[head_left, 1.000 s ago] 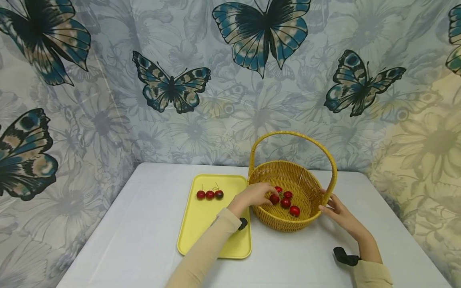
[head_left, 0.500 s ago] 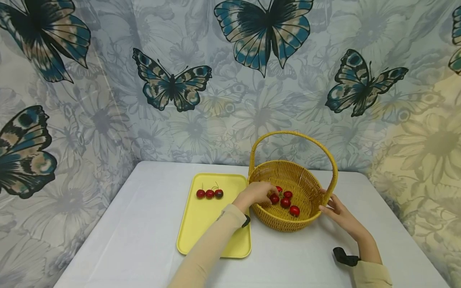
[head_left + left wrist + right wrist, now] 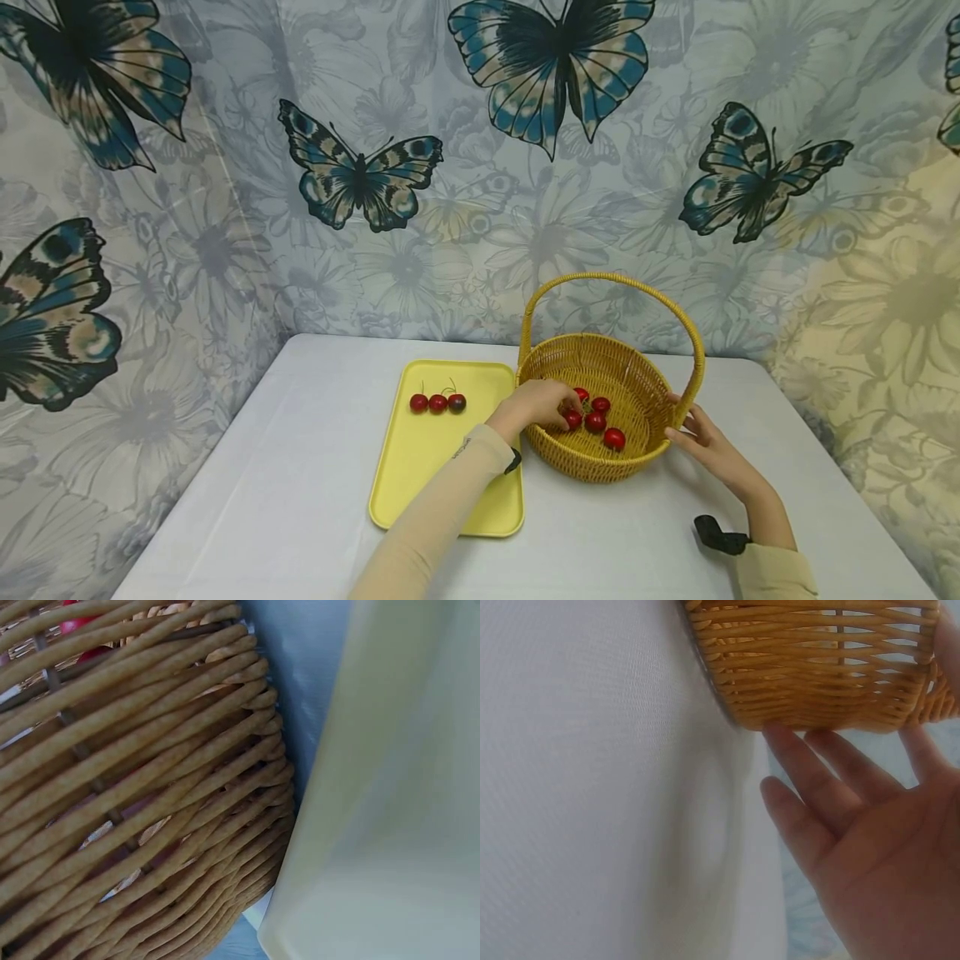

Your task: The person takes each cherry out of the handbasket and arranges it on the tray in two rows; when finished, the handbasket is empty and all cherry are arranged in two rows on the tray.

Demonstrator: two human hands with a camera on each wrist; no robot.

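A round woven basket (image 3: pixel 600 471) with a tall arched handle stands on the table, several red cherries (image 3: pixel 614 439) lying inside it. My left hand (image 3: pixel 536 407) reaches over the basket's left rim, its curled fingers and thumb pinching a cherry (image 3: pixel 573 419); the fingertips are partly hidden. In the left wrist view, the woven wall (image 3: pixel 135 765) hides that hand. On the opposite side, my right hand (image 3: pixel 705 442) holds the basket at the foot of its handle. The right wrist view has its fingertips against the outer wall (image 3: pixel 810 667), with the thumb up by the rim.
A yellow tray (image 3: pixel 390 467) lies left of the basket, partly under my left forearm. Three stemmed cherries (image 3: pixel 437 404) sit in a row near its far end. The white table (image 3: pixel 247 467) meets a butterfly-patterned cloth (image 3: pixel 480 275) behind.
The cherry at my left fingertips has shifted slightly toward me. My left wrist has moved a little forward and right over the tray. My right hand and the basket stay where they were.
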